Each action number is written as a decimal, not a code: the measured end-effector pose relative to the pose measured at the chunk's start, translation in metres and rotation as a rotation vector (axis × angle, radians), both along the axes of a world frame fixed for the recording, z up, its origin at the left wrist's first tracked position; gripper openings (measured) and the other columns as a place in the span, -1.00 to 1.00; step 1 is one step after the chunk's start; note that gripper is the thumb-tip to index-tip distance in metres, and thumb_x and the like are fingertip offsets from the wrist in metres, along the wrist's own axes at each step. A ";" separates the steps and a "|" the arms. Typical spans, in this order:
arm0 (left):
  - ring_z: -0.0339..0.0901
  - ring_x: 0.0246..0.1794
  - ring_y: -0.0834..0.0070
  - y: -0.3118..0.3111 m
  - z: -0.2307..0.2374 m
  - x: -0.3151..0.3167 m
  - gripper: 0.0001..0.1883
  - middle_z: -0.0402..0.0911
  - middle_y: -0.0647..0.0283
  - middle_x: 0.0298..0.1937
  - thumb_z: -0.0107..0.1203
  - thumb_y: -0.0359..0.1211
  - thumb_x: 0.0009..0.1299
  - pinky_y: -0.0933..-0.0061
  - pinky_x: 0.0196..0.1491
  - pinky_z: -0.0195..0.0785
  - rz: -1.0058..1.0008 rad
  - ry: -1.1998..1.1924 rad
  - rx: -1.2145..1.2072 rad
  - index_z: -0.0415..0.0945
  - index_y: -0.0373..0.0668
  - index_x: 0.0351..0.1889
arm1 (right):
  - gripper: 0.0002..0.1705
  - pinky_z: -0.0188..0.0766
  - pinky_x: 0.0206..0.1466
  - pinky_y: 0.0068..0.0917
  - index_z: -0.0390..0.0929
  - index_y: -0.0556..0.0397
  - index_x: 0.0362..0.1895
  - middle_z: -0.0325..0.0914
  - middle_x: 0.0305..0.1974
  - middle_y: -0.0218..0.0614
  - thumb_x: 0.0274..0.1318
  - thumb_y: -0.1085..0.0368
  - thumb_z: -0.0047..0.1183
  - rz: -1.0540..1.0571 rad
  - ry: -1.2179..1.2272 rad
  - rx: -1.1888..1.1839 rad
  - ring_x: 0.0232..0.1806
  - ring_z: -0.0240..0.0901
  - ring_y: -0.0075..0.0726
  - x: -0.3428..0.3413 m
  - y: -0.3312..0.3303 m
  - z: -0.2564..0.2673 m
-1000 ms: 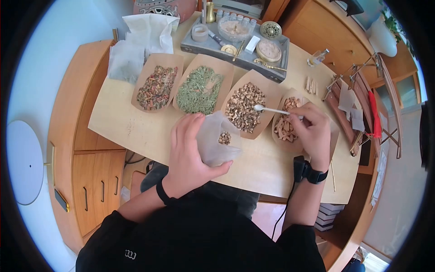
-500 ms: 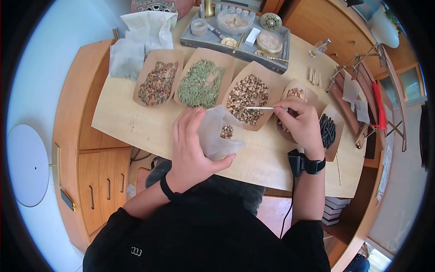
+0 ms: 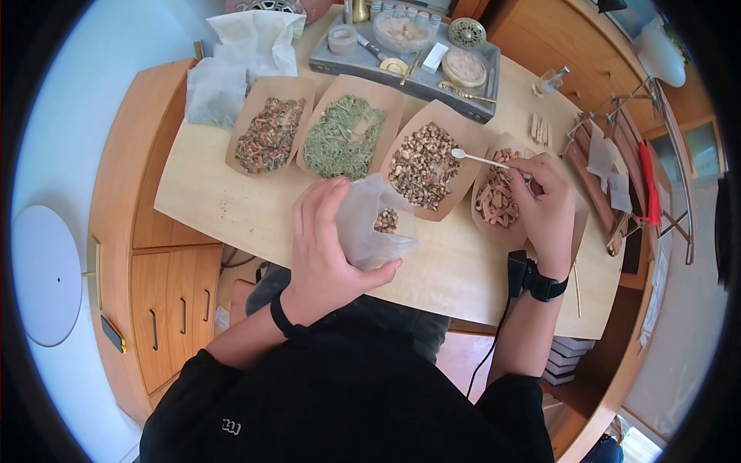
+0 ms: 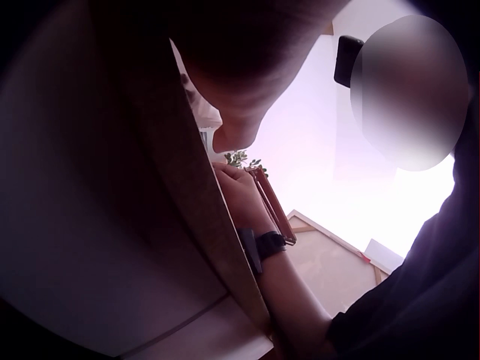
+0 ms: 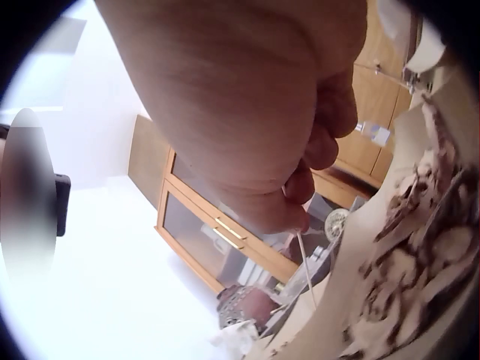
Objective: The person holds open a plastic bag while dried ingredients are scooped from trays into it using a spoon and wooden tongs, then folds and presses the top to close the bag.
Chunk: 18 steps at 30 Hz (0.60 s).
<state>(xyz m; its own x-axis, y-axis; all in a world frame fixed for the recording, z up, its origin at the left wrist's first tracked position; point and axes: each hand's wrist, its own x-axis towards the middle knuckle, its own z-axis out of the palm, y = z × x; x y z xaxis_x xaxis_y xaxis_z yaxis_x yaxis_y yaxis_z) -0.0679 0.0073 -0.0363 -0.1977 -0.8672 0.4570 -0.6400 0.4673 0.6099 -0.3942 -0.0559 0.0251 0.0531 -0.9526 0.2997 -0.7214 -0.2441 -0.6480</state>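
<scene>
My left hand [image 3: 320, 247] holds a translucent white pouch [image 3: 359, 231] at the near table edge, fingers on its far side and thumb on the near side. Small brown dried pieces [image 3: 386, 221] show in its mouth. Between thumb and fingers, my right hand [image 3: 549, 212] pinches a small white spoon [image 3: 482, 160]. The spoon's bowl overlaps the right side of a paper tray [image 3: 471, 131] of brown chopped pieces [image 3: 423, 166]. Under the right hand is a tray of pale dried slices [image 3: 495, 199], seen close in the right wrist view. In the left wrist view the pouch is hidden.
To the left stand paper trays of green cut herb [image 3: 340, 150] and reddish dried mix [image 3: 268, 139]. White pouches [image 3: 251, 46] lie behind them. A grey tray [image 3: 492, 81] with bowls and tools sits at the back. On the right are short sticks [image 3: 541, 130] and a wooden rack [image 3: 598, 177].
The spoon dipped left into the brown chopped pieces half a second ago, then my right hand drew it back rightward, its bowl now visible. My left hand keeps holding the pouch in place.
</scene>
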 end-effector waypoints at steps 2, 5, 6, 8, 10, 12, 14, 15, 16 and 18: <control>0.28 0.61 -0.21 -0.001 -0.001 0.000 0.33 0.31 -0.15 0.61 0.75 -0.21 0.02 -0.22 0.64 0.22 -0.004 0.000 0.000 0.10 -0.24 0.72 | -0.85 0.50 -0.20 -0.40 0.85 0.17 -0.03 0.72 -0.22 -0.23 0.36 0.44 0.37 -0.053 0.098 -0.028 -0.31 0.59 -0.34 -0.003 -0.001 -0.001; 0.29 0.61 -0.21 -0.001 0.000 0.000 0.33 0.31 -0.16 0.61 0.75 -0.22 0.01 -0.22 0.63 0.23 -0.016 -0.016 -0.021 0.11 -0.23 0.72 | -0.84 0.50 -0.22 -0.40 0.84 0.20 -0.04 0.70 -0.25 -0.22 0.34 0.45 0.38 0.039 0.088 0.007 -0.33 0.59 -0.34 0.006 0.002 0.003; 0.29 0.60 -0.21 -0.001 0.000 0.000 0.33 0.31 -0.16 0.61 0.75 -0.22 0.01 -0.22 0.63 0.24 -0.016 -0.012 -0.018 0.11 -0.22 0.72 | -0.84 0.50 -0.22 -0.40 0.84 0.20 -0.04 0.70 -0.25 -0.22 0.34 0.45 0.38 0.039 0.087 0.008 -0.33 0.59 -0.34 0.008 0.003 0.003; 0.30 0.60 -0.21 -0.001 0.001 0.000 0.33 0.31 -0.16 0.61 0.75 -0.22 0.01 -0.23 0.62 0.24 -0.016 -0.008 -0.015 0.11 -0.21 0.72 | -0.85 0.50 -0.24 -0.43 0.84 0.23 -0.05 0.68 -0.25 -0.25 0.35 0.45 0.38 0.086 0.003 0.110 -0.35 0.57 -0.39 0.012 0.003 0.003; 0.31 0.59 -0.21 -0.001 0.001 0.000 0.32 0.32 -0.16 0.60 0.75 -0.22 0.01 -0.24 0.62 0.25 -0.014 -0.014 -0.022 0.12 -0.21 0.72 | -0.85 0.49 -0.24 -0.44 0.84 0.24 -0.05 0.67 -0.25 -0.27 0.36 0.45 0.38 0.095 -0.054 0.159 -0.36 0.56 -0.43 0.014 0.002 0.000; 0.31 0.59 -0.22 0.000 0.000 -0.001 0.32 0.32 -0.16 0.60 0.75 -0.22 0.01 -0.24 0.62 0.25 -0.011 -0.010 -0.020 0.12 -0.21 0.72 | -0.86 0.48 -0.24 -0.45 0.84 0.25 -0.05 0.67 -0.25 -0.29 0.38 0.44 0.37 0.103 -0.109 0.210 -0.37 0.54 -0.47 0.016 0.002 -0.007; 0.31 0.59 -0.22 0.000 0.000 -0.001 0.32 0.32 -0.17 0.60 0.75 -0.22 0.01 -0.24 0.61 0.25 -0.007 -0.008 -0.019 0.12 -0.22 0.72 | -0.85 0.44 -0.25 -0.47 0.84 0.25 -0.04 0.67 -0.26 -0.34 0.42 0.42 0.37 0.115 -0.182 0.241 -0.36 0.52 -0.54 0.019 0.001 -0.014; 0.31 0.59 -0.22 0.000 0.000 -0.001 0.32 0.33 -0.17 0.60 0.75 -0.22 0.01 -0.24 0.62 0.24 -0.007 -0.011 -0.024 0.12 -0.22 0.72 | -0.85 0.44 -0.25 -0.47 0.84 0.25 -0.04 0.67 -0.26 -0.34 0.42 0.42 0.37 0.116 -0.182 0.244 -0.36 0.52 -0.54 0.021 0.000 -0.017; 0.31 0.59 -0.22 -0.001 0.000 -0.001 0.32 0.33 -0.17 0.59 0.75 -0.22 0.01 -0.24 0.62 0.24 -0.008 -0.014 -0.030 0.12 -0.22 0.72 | -0.85 0.42 -0.26 -0.49 0.85 0.25 -0.04 0.66 -0.26 -0.35 0.43 0.41 0.37 0.100 -0.224 0.273 -0.36 0.51 -0.55 0.023 0.000 -0.020; 0.31 0.59 -0.22 0.000 0.000 -0.001 0.32 0.33 -0.17 0.60 0.75 -0.22 0.00 -0.24 0.62 0.24 -0.006 -0.014 -0.026 0.12 -0.22 0.72 | -0.84 0.41 -0.26 -0.50 0.85 0.25 -0.03 0.66 -0.26 -0.36 0.44 0.40 0.37 0.084 -0.265 0.303 -0.36 0.51 -0.56 0.024 0.000 -0.022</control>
<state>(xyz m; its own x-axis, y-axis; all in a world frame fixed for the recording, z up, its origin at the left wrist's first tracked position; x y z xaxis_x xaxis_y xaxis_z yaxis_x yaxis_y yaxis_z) -0.0685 0.0069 -0.0365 -0.2091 -0.8539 0.4765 -0.6456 0.4865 0.5886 -0.3705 -0.0559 0.0035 0.0930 -0.9955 0.0199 -0.5055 -0.0644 -0.8604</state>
